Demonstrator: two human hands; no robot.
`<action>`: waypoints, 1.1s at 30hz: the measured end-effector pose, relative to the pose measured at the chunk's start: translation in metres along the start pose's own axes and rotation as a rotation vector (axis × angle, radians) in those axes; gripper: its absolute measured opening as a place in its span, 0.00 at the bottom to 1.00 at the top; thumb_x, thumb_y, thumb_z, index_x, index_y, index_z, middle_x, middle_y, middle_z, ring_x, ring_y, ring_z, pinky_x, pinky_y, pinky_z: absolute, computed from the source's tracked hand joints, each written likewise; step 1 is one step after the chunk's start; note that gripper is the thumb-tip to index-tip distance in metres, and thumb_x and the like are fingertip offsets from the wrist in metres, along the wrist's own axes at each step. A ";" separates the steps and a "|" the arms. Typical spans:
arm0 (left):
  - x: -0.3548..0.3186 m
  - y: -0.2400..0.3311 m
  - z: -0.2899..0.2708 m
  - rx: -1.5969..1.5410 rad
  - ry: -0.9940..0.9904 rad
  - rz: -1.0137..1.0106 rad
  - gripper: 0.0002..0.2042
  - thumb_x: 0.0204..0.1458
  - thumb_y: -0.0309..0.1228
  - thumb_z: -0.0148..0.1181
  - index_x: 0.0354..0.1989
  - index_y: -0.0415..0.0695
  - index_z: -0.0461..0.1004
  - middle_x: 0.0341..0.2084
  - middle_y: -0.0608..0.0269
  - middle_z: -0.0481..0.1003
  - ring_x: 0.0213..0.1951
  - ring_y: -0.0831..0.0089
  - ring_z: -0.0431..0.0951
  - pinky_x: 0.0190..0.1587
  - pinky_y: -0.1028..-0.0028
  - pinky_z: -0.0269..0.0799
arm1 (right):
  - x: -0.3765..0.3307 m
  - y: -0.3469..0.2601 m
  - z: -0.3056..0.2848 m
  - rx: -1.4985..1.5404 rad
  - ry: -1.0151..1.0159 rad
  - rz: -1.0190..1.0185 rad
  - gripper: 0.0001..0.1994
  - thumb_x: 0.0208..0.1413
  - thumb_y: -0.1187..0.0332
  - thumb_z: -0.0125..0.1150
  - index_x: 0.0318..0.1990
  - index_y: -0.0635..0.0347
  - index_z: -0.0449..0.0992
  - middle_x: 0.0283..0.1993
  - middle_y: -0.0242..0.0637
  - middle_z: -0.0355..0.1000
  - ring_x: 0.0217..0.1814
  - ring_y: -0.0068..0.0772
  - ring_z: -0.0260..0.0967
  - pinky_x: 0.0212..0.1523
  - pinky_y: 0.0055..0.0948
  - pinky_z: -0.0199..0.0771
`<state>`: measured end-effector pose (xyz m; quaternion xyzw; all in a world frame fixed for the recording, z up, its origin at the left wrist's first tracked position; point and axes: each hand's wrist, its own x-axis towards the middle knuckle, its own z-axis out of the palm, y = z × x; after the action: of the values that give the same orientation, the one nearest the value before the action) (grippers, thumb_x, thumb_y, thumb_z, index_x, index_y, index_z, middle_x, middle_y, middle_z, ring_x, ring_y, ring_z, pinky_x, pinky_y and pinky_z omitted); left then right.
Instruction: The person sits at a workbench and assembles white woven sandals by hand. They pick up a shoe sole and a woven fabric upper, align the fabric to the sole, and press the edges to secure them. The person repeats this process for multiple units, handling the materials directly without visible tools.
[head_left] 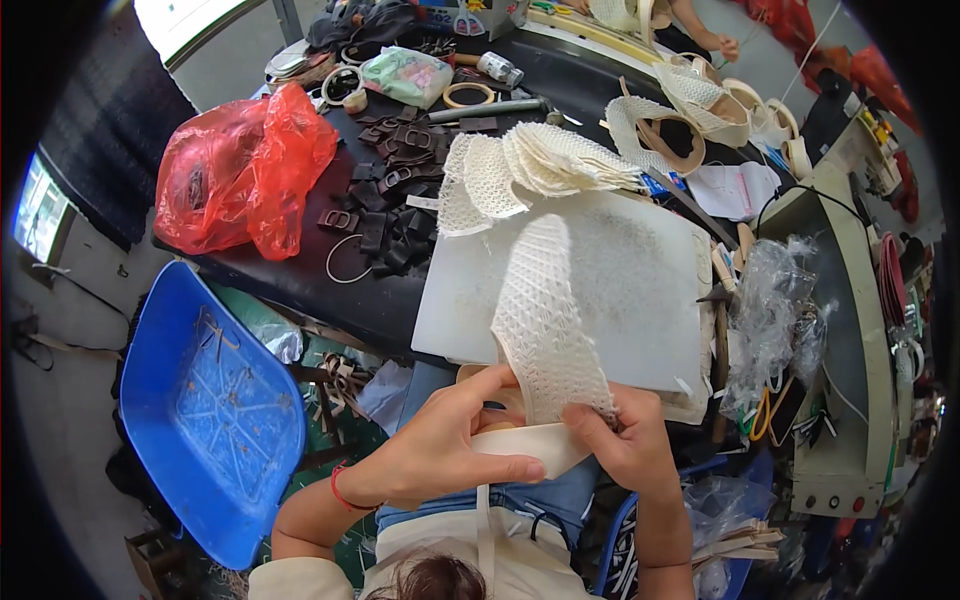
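Note:
A cream woven shoe upper, with a smooth cream strip along its lower end, is held up over my lap at the front edge of a white board. My left hand pinches the smooth strip and lower left side, thumb along the strip. My right hand grips the lower right corner, thumb on the front. Some of the fingers are hidden behind the piece. Beyond the board's far edge lies a fanned stack of similar woven pieces.
Dark buckled straps and a red plastic bag cover the table's left. A blue basin stands at lower left. Crumpled clear plastic and a beige machine cabinet are on the right. Another person's hand shows at the top.

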<state>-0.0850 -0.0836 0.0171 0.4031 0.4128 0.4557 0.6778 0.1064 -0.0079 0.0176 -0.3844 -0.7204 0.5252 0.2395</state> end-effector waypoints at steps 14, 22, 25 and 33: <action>0.000 0.004 -0.015 0.174 -0.053 -0.066 0.24 0.44 0.28 0.64 0.49 0.34 0.64 0.38 0.52 0.72 0.38 0.68 0.77 0.43 0.72 0.72 | -0.002 0.000 0.003 -0.077 -0.141 -0.031 0.09 0.53 0.69 0.58 0.39 0.65 0.75 0.28 0.43 0.74 0.26 0.28 0.70 0.28 0.26 0.68; -0.005 0.009 -0.017 0.342 -0.085 0.016 0.21 0.45 0.27 0.61 0.48 0.34 0.65 0.30 0.56 0.75 0.36 0.72 0.77 0.39 0.72 0.72 | -0.007 0.011 0.013 0.152 -0.254 -0.110 0.12 0.49 0.74 0.61 0.43 0.66 0.74 0.36 0.37 0.75 0.34 0.24 0.71 0.37 0.24 0.70; -0.011 0.018 -0.019 0.354 0.070 0.087 0.23 0.43 0.28 0.65 0.49 0.36 0.66 0.32 0.57 0.75 0.37 0.70 0.77 0.41 0.72 0.71 | -0.005 -0.001 0.013 0.314 -0.188 -0.018 0.13 0.48 0.76 0.61 0.43 0.69 0.73 0.38 0.36 0.74 0.40 0.23 0.70 0.40 0.22 0.70; -0.028 0.019 -0.005 0.349 0.106 0.342 0.20 0.44 0.33 0.68 0.44 0.39 0.71 0.33 0.62 0.75 0.38 0.76 0.74 0.43 0.75 0.69 | -0.015 -0.022 0.010 0.317 0.170 -0.282 0.21 0.42 0.77 0.68 0.47 0.67 0.70 0.41 0.39 0.73 0.41 0.27 0.71 0.41 0.24 0.72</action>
<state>-0.1019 -0.1046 0.0388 0.5535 0.4460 0.5062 0.4885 0.1010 -0.0289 0.0363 -0.2803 -0.6526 0.5589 0.4279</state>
